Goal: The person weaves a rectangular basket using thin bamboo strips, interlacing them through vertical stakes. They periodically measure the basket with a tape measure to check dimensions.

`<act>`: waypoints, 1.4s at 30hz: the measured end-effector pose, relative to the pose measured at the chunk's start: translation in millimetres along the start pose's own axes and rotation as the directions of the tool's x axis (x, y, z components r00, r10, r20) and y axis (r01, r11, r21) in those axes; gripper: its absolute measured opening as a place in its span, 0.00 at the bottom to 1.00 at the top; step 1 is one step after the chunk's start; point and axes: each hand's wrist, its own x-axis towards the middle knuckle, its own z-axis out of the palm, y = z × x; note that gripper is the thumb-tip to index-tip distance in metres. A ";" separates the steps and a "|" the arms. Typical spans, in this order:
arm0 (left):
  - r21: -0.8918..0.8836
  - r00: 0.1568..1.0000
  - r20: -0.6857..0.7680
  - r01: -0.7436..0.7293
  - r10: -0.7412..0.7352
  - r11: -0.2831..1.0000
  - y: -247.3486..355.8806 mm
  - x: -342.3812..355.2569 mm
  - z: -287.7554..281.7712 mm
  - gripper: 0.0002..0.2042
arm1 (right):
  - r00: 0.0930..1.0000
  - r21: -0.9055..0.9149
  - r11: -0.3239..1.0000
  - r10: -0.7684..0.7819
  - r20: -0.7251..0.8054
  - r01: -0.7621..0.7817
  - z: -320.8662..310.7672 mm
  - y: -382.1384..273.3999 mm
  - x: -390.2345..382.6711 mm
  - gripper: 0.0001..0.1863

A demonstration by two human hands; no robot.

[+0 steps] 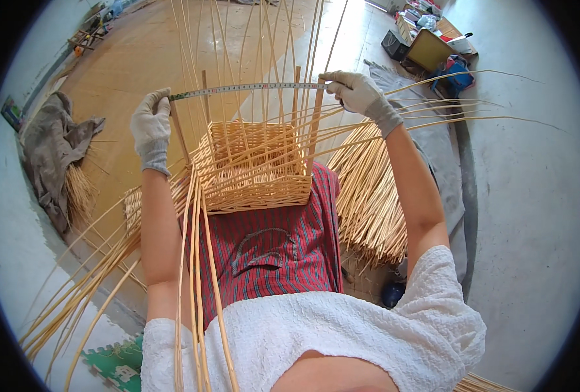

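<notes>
The left hand (151,130), gloved, has its grip closed on one end of a tape measure (257,86); the gloved right hand's (360,95) grip holds the other. The tape stretches above a wicker basket (257,198) on the red striped cloth (264,228). Right of it lies a heap of rods (373,209).

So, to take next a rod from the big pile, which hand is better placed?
Probably the right hand: the pile lies on its side, while the left hand is across the basket. Both hold the tape, though.
</notes>
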 end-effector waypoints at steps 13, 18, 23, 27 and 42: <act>-0.431 0.913 -0.336 -0.369 0.233 0.824 30.5 -121.8 4.0 0.19 | 0.901 -0.324 0.845 -0.359 0.245 0.425 92.5 -32.9 -111.5 0.16; -0.468 0.932 0.095 0.352 -0.350 0.811 -59.3 -268.2 -32.5 0.14 | 0.589 -0.314 0.918 0.117 0.799 0.244 213.4 -30.2 -204.7 0.25; -0.251 0.809 0.330 0.573 -0.487 0.780 -87.2 -295.8 -34.9 0.09 | 0.892 0.310 0.844 0.364 0.270 -0.438 218.2 -37.6 -142.0 0.24; -0.009 0.875 0.435 0.242 -0.214 0.970 -55.4 -276.9 1.0 0.09 | 0.912 0.636 0.680 0.397 0.101 -0.366 244.2 -10.6 -113.3 0.25; 0.565 0.997 0.062 -0.071 0.043 0.822 -15.9 -133.6 93.4 0.29 | 0.881 0.976 -0.042 0.423 0.210 -0.212 244.5 -19.7 -86.5 0.26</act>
